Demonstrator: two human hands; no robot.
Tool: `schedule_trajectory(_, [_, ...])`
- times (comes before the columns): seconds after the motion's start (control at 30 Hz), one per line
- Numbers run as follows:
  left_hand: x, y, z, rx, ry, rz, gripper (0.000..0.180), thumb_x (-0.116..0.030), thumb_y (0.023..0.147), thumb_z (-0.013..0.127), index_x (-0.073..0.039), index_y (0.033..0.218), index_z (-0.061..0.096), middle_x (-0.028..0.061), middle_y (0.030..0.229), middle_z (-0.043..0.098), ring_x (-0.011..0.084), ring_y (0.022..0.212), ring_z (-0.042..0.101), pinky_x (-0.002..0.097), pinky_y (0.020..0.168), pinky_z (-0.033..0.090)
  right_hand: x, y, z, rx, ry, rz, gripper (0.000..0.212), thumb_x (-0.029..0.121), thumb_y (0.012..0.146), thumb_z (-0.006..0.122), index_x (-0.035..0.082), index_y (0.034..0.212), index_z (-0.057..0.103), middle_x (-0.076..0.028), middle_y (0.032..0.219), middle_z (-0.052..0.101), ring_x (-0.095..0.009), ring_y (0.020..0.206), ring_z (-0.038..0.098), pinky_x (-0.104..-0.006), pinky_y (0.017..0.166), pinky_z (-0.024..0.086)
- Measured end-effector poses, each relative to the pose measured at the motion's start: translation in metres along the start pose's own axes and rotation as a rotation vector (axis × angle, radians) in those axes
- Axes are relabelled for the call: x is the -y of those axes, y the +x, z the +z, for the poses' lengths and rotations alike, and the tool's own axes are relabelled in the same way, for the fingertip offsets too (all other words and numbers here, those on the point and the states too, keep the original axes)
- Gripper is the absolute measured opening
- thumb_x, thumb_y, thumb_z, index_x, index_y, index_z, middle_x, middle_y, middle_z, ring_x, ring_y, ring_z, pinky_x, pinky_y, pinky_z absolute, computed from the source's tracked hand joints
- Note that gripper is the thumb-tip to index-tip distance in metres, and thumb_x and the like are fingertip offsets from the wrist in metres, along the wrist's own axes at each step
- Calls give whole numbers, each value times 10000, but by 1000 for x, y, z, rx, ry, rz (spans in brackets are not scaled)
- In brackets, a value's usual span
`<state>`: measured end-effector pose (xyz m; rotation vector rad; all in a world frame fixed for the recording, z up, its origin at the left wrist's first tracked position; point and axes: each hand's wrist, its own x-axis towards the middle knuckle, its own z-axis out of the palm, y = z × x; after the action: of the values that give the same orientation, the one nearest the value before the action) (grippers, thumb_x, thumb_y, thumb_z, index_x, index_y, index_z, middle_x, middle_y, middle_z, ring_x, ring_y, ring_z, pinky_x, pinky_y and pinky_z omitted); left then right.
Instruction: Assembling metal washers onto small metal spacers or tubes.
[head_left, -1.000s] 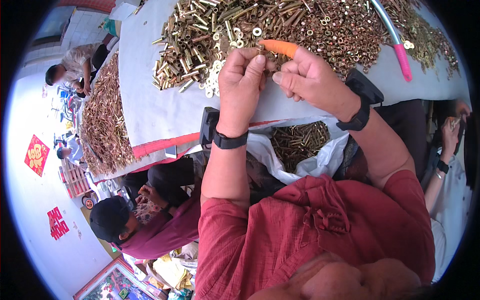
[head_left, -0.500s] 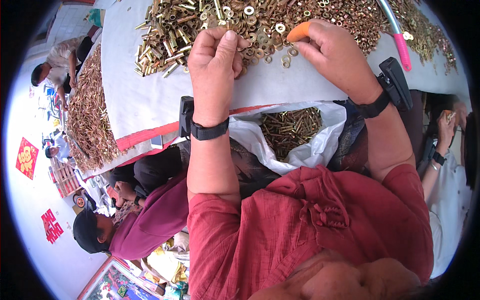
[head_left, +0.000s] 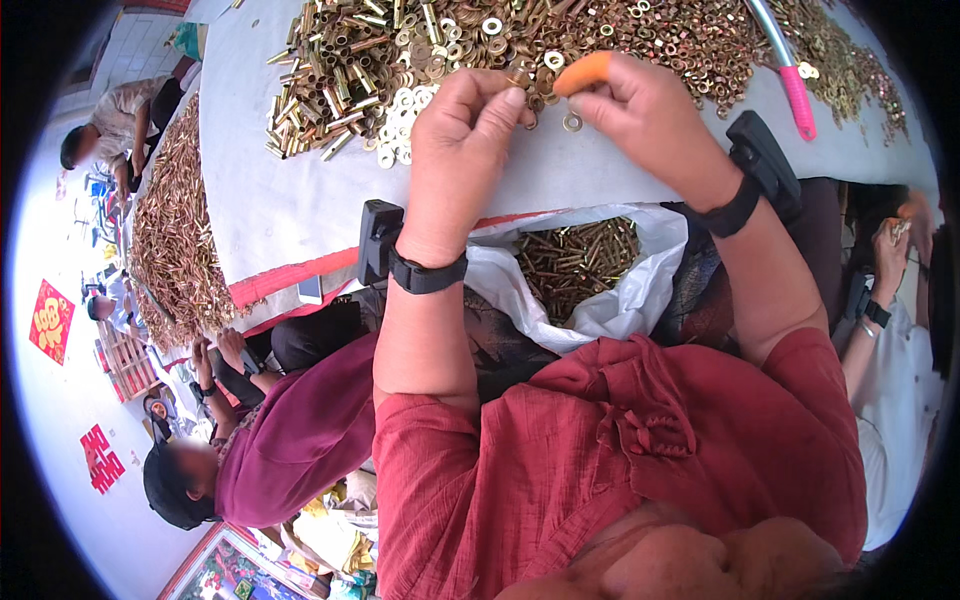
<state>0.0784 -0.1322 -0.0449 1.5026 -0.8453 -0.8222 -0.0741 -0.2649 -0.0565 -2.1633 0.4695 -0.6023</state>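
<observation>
With the white bag (head_left: 645, 300) as the landmark, both hands are over the bench (head_left: 290, 215) just beyond it; the left hand (head_left: 462, 145), beyond the bag's left side, has thumb and forefinger clamped on a small brassy piece (head_left: 518, 77), which sits at their tips, partly hidden by them; the right hand (head_left: 650, 120), straight beyond the bag, wears an orange finger cover (head_left: 583, 72), its thumb close to the covered finger; I cannot tell whether they meet or grip anything.

A loose washer (head_left: 572, 122) lies just beside that thumb, beyond the bag; pale washers (head_left: 395, 128) and metal tubes (head_left: 335, 105) lie beyond the bag to its left, past the left hand; a pink handle (head_left: 797, 100) lies beyond it to the right; the bag holds metal pieces (head_left: 580, 262); a phone (head_left: 311, 290) is to its left.
</observation>
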Motion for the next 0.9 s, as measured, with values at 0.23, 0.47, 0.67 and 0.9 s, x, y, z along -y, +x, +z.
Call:
schedule_trajectory(0.23, [9,-1,14,77,240,120,80,-112,952,622,-34,971,615,-24,782,636,22,600,441,189,536,378,2,5,-10,49,688,293,246,160,931,618,37,1143,638,-5,846,652,-54,760,600,-206,706,507])
schedule_trajectory(0.47, [5,8,13,107,235,156,92,-101,943,625,-18,983,626,-3,789,642,56,692,522,213,632,441,2,10,-16,90,538,284,228,167,932,614,55,1129,642,23,809,613,-35,705,552,-187,621,453])
schedule_trajectory(0.67, [-6,3,11,156,286,110,73,-67,906,634,-5,944,627,57,808,645,118,757,583,267,715,483,4,11,-19,166,625,373,173,113,931,597,56,1087,645,36,834,616,-40,710,553,-215,614,460])
schedule_trajectory(0.9, [2,0,12,220,130,112,66,-47,901,641,0,945,627,61,833,662,128,769,608,270,723,496,22,-1,-25,108,278,108,170,93,883,640,14,1034,648,-54,850,645,-122,725,607,-274,667,500])
